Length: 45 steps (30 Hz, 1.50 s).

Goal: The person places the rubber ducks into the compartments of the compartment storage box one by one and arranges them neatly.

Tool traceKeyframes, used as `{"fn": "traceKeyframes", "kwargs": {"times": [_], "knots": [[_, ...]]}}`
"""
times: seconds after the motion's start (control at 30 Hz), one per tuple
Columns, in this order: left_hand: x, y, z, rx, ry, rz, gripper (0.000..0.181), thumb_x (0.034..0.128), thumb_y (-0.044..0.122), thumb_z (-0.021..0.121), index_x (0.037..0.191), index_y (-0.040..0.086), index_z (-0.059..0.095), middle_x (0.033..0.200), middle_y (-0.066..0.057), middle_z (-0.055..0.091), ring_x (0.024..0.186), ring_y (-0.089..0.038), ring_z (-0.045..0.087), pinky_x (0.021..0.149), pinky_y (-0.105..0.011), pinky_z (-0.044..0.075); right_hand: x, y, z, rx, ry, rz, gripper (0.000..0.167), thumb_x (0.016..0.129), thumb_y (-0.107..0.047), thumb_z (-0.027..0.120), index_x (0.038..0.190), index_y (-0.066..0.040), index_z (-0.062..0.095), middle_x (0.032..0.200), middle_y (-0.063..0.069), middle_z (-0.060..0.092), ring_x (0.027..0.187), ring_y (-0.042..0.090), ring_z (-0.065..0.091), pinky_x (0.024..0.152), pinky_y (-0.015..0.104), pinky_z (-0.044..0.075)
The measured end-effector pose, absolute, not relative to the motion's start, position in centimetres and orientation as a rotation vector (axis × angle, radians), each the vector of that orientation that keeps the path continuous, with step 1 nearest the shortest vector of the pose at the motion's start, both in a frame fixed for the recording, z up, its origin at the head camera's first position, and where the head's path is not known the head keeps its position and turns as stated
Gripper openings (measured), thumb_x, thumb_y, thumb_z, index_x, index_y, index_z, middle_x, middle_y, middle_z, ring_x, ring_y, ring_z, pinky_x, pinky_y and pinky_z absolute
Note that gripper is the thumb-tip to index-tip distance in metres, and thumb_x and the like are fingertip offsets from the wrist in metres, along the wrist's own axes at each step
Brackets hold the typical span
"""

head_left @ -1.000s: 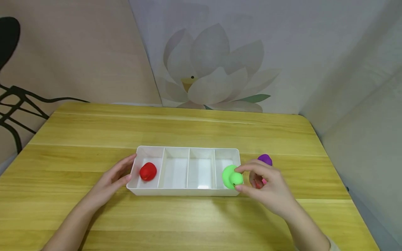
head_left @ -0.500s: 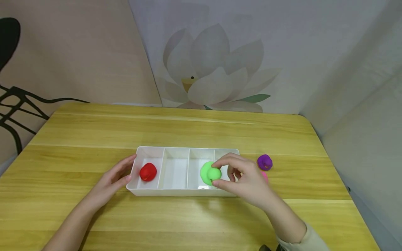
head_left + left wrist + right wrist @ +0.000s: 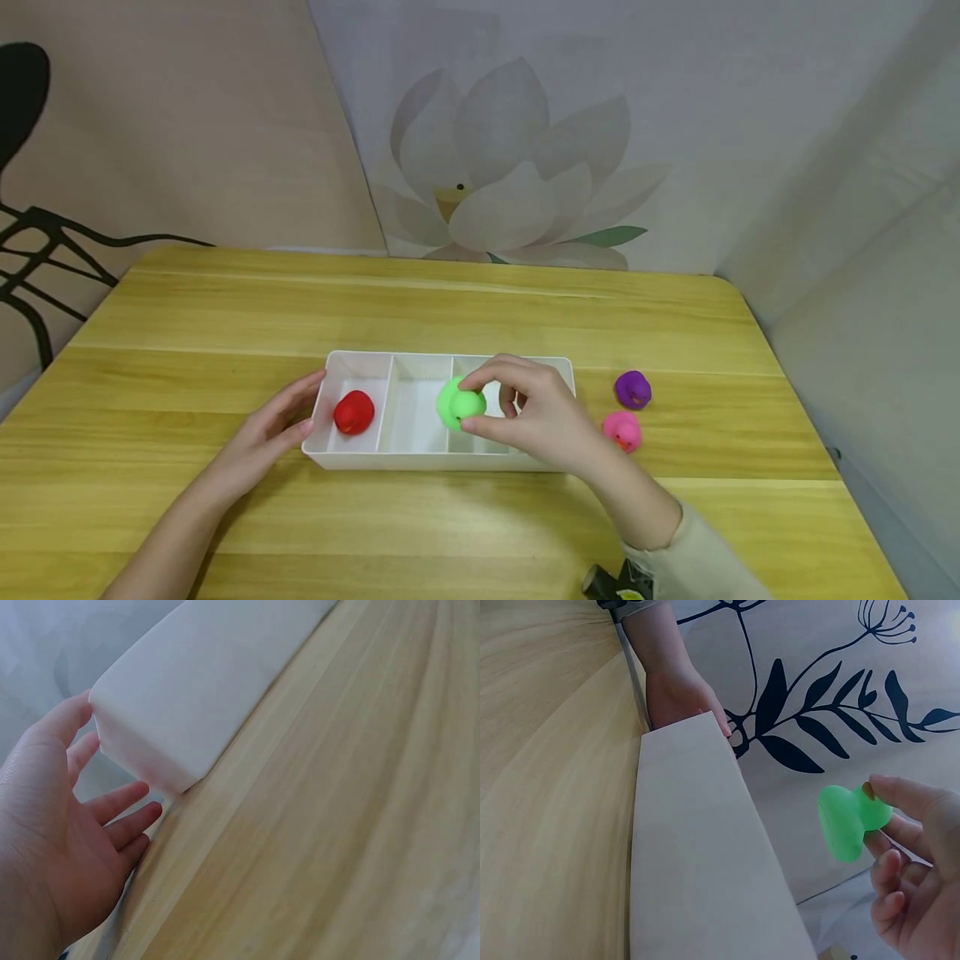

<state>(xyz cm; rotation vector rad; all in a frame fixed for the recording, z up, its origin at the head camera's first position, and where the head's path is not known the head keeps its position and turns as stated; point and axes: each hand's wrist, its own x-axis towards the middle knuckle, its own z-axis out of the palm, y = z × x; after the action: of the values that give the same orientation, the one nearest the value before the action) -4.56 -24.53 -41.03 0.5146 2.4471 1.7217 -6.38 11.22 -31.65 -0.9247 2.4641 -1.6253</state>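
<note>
My right hand (image 3: 525, 408) pinches a green rubber duck (image 3: 460, 404) between thumb and fingers. In the right wrist view, the duck (image 3: 841, 823) is above the tray's rim level. From the head it appears over the divider between the second and third compartments. The white tray (image 3: 420, 461) has several compartments in a row. A red rounded toy (image 3: 353, 412) lies in the leftmost one. My left hand (image 3: 258, 433) touches the tray's left end with its fingers mostly straight; the left wrist view shows that hand (image 3: 67, 817) beside the end wall.
To the right of the tray, a purple rounded toy (image 3: 633, 390) and a pink rubber duck (image 3: 622, 431) sit on the wooden table (image 3: 480, 533). A black object (image 3: 618, 581) shows by the right sleeve. Behind the table hangs a flower-printed cloth (image 3: 525, 167).
My right hand has carried the green duck left, from the tray's right end to near its middle. The pink duck has come into full view. The left hand and tray have stayed put.
</note>
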Motion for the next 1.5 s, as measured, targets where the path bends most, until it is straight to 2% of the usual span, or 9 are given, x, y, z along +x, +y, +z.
{"fn": "traceKeyframes", "kwargs": {"times": [0.17, 0.53, 1.03, 1.37, 1.5], "knots": [[-4.6, -24.5, -41.1, 0.524, 2.445, 1.730, 0.055, 0.0972, 0.001, 0.051, 0.149, 0.011, 0.034, 0.143, -0.024, 0.038, 0.124, 0.000, 0.040, 0.094, -0.013, 0.037, -6.9, 10.3, -31.9, -0.883, 2.441, -1.601, 0.028, 0.076, -0.014, 0.083, 0.101, -0.017, 0.072, 0.097, -0.010, 0.065, 0.061, 0.014, 0.046, 0.052, 0.025, 0.038], [-4.6, -24.4, -41.2, 0.548, 2.431, 1.765, 0.055, 0.0963, -0.002, 0.051, 0.148, 0.009, 0.035, 0.141, -0.025, 0.039, 0.124, -0.002, 0.042, 0.095, -0.014, 0.037, -8.3, 8.4, -33.1, -0.933, 2.464, -1.495, 0.027, 0.076, -0.016, 0.082, 0.101, -0.016, 0.071, 0.093, -0.011, 0.062, 0.063, 0.010, 0.048, 0.053, 0.024, 0.040], [-4.6, -24.5, -41.1, 0.550, 2.432, 1.763, 0.055, 0.0965, -0.001, 0.051, 0.148, 0.008, 0.034, 0.141, -0.027, 0.039, 0.124, -0.001, 0.041, 0.095, -0.014, 0.037, -9.4, 6.3, -34.4, -0.751, 2.437, -1.397, 0.027, 0.076, -0.016, 0.083, 0.100, -0.016, 0.071, 0.092, -0.010, 0.063, 0.055, 0.014, 0.045, 0.047, 0.024, 0.039], [-4.6, -24.5, -41.2, 0.559, 2.441, 1.760, 0.056, 0.0963, -0.001, 0.051, 0.148, 0.009, 0.034, 0.141, -0.027, 0.039, 0.124, -0.001, 0.041, 0.095, -0.014, 0.037, -9.8, 5.5, -35.5, -0.681, 2.465, -1.310, 0.026, 0.075, -0.016, 0.083, 0.099, -0.017, 0.072, 0.089, -0.012, 0.063, 0.057, 0.013, 0.046, 0.053, 0.024, 0.042], [-4.6, -24.5, -41.2, 0.558, 2.446, 1.758, 0.056, 0.0964, -0.001, 0.051, 0.148, 0.009, 0.034, 0.140, -0.026, 0.040, 0.124, -0.002, 0.042, 0.095, -0.014, 0.037, -9.9, 5.3, -36.0, -0.692, 2.479, -1.282, 0.026, 0.076, -0.017, 0.083, 0.100, -0.017, 0.073, 0.089, -0.012, 0.063, 0.063, 0.013, 0.051, 0.057, 0.025, 0.044]]}}
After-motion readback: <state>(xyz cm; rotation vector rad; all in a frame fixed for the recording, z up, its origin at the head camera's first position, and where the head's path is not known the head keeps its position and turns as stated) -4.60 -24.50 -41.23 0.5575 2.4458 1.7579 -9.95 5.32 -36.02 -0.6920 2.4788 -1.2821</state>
